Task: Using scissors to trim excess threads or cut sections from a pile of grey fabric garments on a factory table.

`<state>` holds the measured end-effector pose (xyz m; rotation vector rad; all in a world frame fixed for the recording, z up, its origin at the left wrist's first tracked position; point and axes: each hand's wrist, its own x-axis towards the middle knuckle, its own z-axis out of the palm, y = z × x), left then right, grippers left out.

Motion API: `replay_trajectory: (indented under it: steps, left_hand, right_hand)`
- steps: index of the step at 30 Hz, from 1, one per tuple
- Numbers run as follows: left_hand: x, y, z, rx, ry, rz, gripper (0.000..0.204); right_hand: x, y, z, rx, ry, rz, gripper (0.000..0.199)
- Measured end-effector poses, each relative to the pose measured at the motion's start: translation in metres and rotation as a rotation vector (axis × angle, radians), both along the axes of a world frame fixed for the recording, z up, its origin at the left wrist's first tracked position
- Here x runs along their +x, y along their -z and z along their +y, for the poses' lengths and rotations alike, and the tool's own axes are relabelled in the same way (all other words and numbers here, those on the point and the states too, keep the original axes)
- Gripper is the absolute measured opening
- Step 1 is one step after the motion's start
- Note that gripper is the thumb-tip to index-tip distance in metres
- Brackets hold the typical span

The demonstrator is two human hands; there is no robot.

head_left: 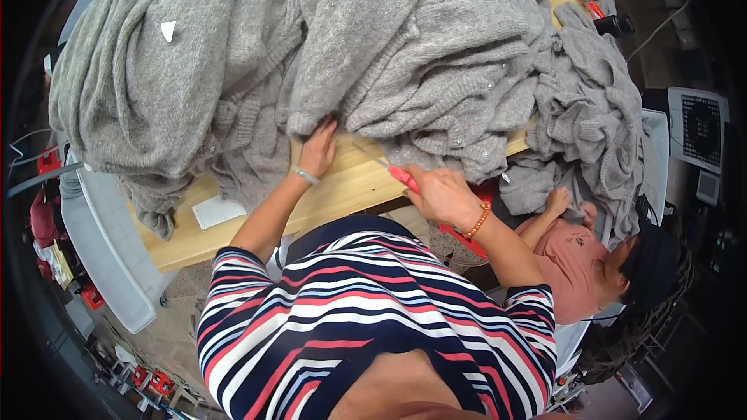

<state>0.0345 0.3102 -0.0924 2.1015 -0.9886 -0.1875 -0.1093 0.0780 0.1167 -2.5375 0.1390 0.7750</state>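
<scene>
Left hand (317, 152) lies flat, fingers open, pinning grey knitwear (311, 47). Right hand (440, 193) closes its grip on red-handled scissors (387, 166). Advice: keep fabric taut, snip small.

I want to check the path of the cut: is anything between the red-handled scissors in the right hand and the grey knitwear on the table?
Nothing visible does. The scissors in the right hand point over bare wooden table toward the grey knitwear; the left hand rests on its edge, beside them.
</scene>
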Motion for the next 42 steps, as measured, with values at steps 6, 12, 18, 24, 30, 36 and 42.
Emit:
replay_trajectory:
  steps: [6, 12, 18, 24, 30, 36, 42]
  left_hand:
    - [0.009, -0.057, 0.001, 0.007, 0.065, 0.045, 0.053]
    - [0.061, -0.088, -0.084, 0.152, -0.415, -0.512, 0.054]
    - [0.124, -0.062, -0.061, -0.619, -0.264, 1.035, 0.032]
    - [0.1, -0.06, -0.08, -0.718, -0.244, 1.156, 0.041]
    - [0.087, -0.041, -0.08, -0.736, -0.21, 1.037, 0.04]
    - [0.081, -0.057, -0.082, -0.6, -0.148, 1.009, 0.038]
    - [0.08, -0.059, -0.081, -0.629, -0.18, 1.033, 0.038]
  right_hand:
    - [0.008, -0.002, 0.0, 0.036, 0.052, -0.111, 0.037]
    - [0.013, -0.009, -0.024, -0.077, 0.265, -0.298, 0.039]
    - [0.007, -0.014, -0.035, -0.029, 0.35, -0.344, 0.04]
    - [0.024, -0.025, -0.023, -0.038, 0.247, -0.284, 0.039]
    - [0.028, -0.026, -0.02, -0.05, 0.173, -0.214, 0.036]
    - [0.051, -0.031, -0.04, -0.175, 0.295, -0.306, 0.034]
    - [0.036, -0.029, -0.017, -0.017, 0.095, -0.164, 0.03]
